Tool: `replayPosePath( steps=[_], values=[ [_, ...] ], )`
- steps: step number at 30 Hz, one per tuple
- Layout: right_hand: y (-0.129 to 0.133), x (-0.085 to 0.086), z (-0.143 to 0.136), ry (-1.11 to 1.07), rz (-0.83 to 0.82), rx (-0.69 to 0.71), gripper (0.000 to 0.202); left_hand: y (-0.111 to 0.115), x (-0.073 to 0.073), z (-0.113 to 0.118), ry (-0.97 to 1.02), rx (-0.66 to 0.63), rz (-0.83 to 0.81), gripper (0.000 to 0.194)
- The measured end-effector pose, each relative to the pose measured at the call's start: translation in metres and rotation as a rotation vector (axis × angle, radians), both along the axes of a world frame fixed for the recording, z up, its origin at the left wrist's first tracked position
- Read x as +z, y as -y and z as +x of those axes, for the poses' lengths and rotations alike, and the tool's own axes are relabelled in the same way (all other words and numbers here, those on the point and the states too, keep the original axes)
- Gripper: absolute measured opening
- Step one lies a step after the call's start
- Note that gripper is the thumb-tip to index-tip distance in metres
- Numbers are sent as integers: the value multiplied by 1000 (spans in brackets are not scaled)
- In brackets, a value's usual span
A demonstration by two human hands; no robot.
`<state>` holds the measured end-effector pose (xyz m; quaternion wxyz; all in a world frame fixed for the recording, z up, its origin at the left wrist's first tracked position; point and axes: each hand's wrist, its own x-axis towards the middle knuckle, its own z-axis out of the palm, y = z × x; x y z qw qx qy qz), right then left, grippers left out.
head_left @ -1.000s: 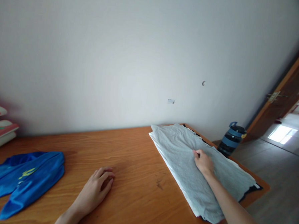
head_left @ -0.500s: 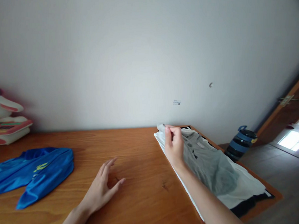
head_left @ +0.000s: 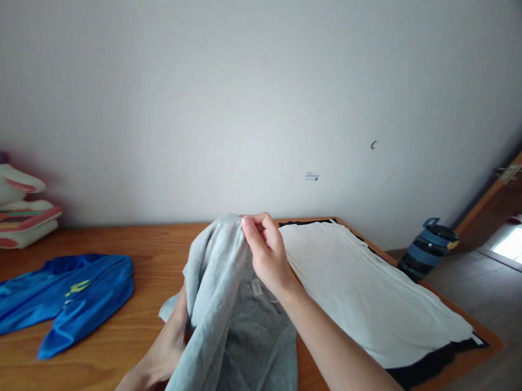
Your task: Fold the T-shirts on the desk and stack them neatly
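Note:
A grey shirt (head_left: 215,275) hangs bunched at the middle front, its lower part running off the bottom edge of the view. Pinching its upper fold is my right hand (head_left: 269,251), thumb against the cloth. My left hand (head_left: 172,334) is against the shirt's left side; the grey cloth covers its fingers, so their pose is hidden. To the right lies a white garment (head_left: 361,288), spread flat over a black one (head_left: 427,364). A crumpled blue garment (head_left: 85,291) with yellow print rests on the left.
The wooden table (head_left: 153,242) runs along a pale wall. A white and red toy (head_left: 19,212) stands at the far left. Beyond the table's right edge is a blue and black bottle (head_left: 428,248), with a door (head_left: 514,197) behind it.
The grey shirt has come off the pile at right to the middle, carried by my right hand, uncovering the white garment. My left hand, earlier open over bare wood, is now partly behind the shirt.

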<state>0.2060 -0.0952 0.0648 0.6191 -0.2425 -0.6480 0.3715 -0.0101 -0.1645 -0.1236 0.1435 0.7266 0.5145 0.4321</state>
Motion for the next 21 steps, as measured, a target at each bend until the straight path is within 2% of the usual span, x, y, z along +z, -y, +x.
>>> replayPosePath(
  steps=[3,6,9,12,14,17,21],
  values=[
    [-20,-42,41,252,37,-168,38,3,11,6,-223,-143,71,115],
    [-37,-91,80,451,-27,-261,47,10,31,25,-422,-178,-2,129],
    [-50,-139,104,436,-221,-373,54,14,42,48,-476,-56,-102,115],
    [-58,-176,116,297,-371,-469,63,11,41,58,-469,119,-152,92],
    [-61,-192,120,232,-439,-487,64,6,40,59,-475,208,-206,72],
    [-63,-202,124,160,-497,-477,61,-1,45,53,-494,263,-279,49],
    [-62,-201,129,143,-571,-491,56,-7,56,34,-431,275,-307,53]
  ],
)
